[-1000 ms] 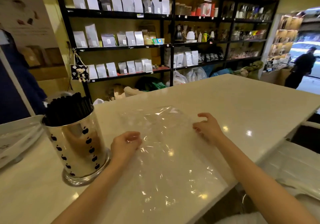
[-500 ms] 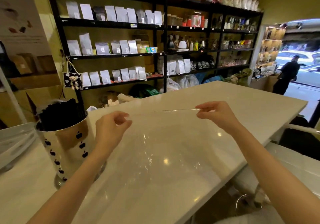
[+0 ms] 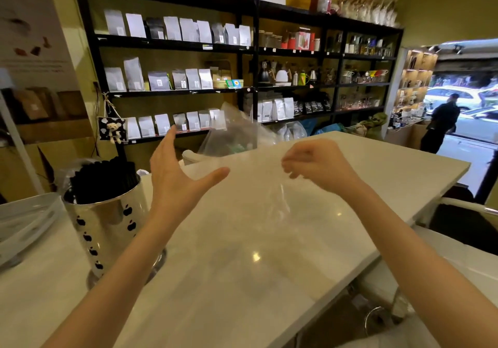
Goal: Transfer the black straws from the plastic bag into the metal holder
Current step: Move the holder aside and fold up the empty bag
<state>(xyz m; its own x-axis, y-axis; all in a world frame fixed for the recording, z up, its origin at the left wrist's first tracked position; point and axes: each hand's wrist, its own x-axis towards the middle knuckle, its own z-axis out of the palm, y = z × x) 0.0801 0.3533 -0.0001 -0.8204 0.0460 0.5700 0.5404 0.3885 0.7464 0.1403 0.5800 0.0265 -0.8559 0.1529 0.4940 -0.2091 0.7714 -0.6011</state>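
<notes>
**Empty bag aloft between the hands; straws already in the holder**

Far left, a clear tray (image 3: 25, 221) sits at the tabletop (image 3: 350, 186) edge. Just right of it stands the holder (image 3: 107, 229), a shiny metal cylinder with black apple prints, upright on its round foot. The straws (image 3: 103, 177) fill it as a dense black bundle, long axis near vertical, tips leaning slightly left above the rim. No straws are visible loose on the tabletop or in the bag.

The left hand (image 3: 176, 183) is raised just right of the holder, palm turned inward, its fingers (image 3: 167, 145) spread wide and thumb out toward the bag; it grips nothing. The bag (image 3: 237, 137), clear and crumpled, hangs in the air between the hands, its upper part rising in front of the shelves (image 3: 242, 88) and a trailing fold dropping toward the tabletop. The right hand (image 3: 320, 167) is curled, its fingers (image 3: 289, 169) pinched narrow on the bag's film at its right edge.

Judgement: the transfer appears complete, and what remains is disposal of the bag. The deciding relation is that the bag lies right of the open left hand and is carried by the right hand alone, with the holder on the far side of the left hand; the left hand is the nearer one to gather the loose end, and sweeping leftward risks brushing the straws.
</notes>
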